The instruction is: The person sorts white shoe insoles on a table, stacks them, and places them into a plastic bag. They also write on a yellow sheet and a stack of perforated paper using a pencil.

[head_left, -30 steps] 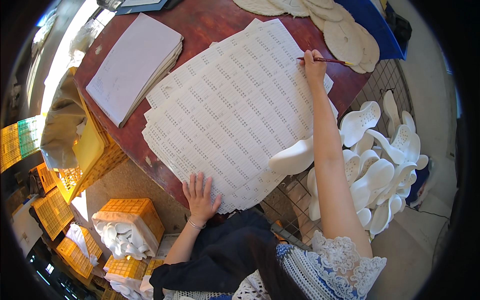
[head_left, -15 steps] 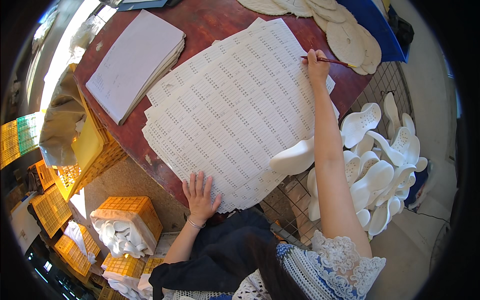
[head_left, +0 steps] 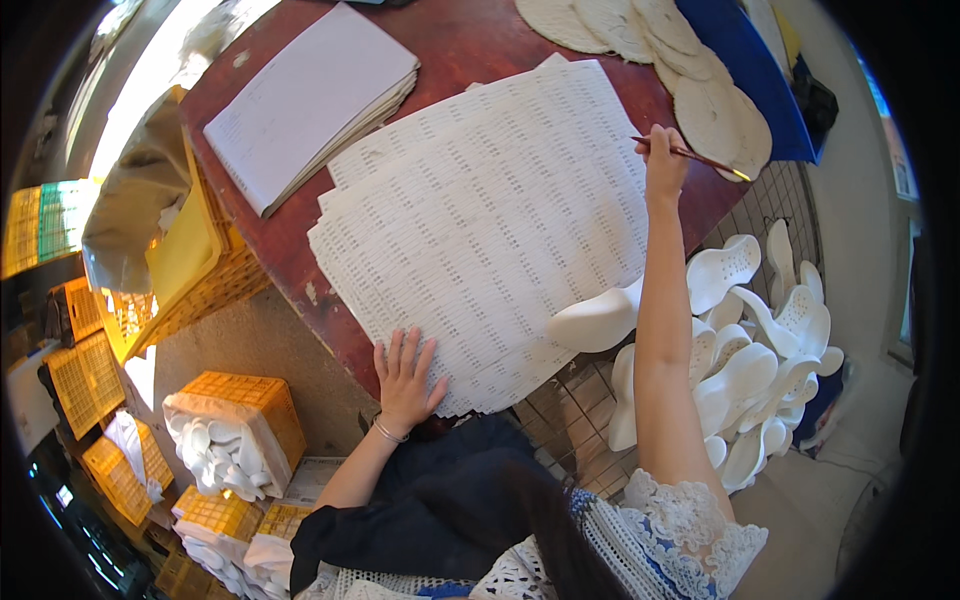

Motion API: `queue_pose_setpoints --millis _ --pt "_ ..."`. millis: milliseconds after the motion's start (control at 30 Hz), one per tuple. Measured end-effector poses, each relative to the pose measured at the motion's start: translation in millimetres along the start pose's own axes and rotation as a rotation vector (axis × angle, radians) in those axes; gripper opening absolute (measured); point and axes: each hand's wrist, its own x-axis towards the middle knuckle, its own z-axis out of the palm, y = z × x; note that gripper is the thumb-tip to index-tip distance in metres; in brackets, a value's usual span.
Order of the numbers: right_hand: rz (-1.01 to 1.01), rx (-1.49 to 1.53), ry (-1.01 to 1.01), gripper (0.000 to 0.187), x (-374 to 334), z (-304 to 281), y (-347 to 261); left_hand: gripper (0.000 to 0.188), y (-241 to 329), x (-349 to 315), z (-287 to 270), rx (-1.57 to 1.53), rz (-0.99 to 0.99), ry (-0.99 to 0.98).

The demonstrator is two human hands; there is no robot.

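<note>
Large white sheets (head_left: 490, 220) covered with rows of small print lie fanned across a dark red table (head_left: 460, 45). My left hand (head_left: 405, 375) rests flat on the near edge of the sheets, fingers spread. Stretched out to the sheets' far right edge, my right hand (head_left: 662, 165) pinches a thin brown pencil-like stick (head_left: 695, 157) that points to the right. A white moulded shoe-shaped piece (head_left: 598, 318) lies at the table's near right edge, below my right forearm.
A stack of white paper (head_left: 305, 100) lies at the table's left. Pale flat insole shapes (head_left: 690, 70) and a blue sheet (head_left: 745, 60) sit at the far right. A wire basket (head_left: 760, 350) of white moulded pieces stands right. Yellow crates (head_left: 235, 420) stand lower left.
None of the things has visibly moved. My right hand still holds the stick at the sheets' far edge and my left hand stays flat on them.
</note>
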Motion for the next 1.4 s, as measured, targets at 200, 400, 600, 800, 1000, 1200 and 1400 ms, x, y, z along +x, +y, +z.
queue_pose_setpoints --millis 200,400,600,800,1000,1200,1400 --pt "0.072 0.034 -0.937 0.018 -222 88 -42 0.066 1 -3 -2 -0.019 -0.026 -0.022" --pt "-0.189 -0.022 -0.577 0.024 -296 119 6 0.066 1 -1 -5 -0.015 -0.022 0.010" --pt "-0.217 -0.093 -0.584 0.025 -293 123 9 0.064 0 -2 -4 -0.033 -0.020 0.030" --pt "-0.184 -0.093 -0.576 0.023 -294 123 13 0.064 0 -2 -4 -0.033 -0.022 0.019" --pt "-0.114 -0.030 -0.521 0.025 -294 125 8 0.064 0 -2 -5 -0.041 -0.025 0.019" --pt "-0.126 -0.103 -0.540 0.024 -292 124 8 0.064 0 -2 -4 -0.048 -0.027 0.014" --pt "-0.152 -0.134 -0.561 0.025 -292 123 6 0.064 0 -3 -5 -0.050 -0.035 0.011"
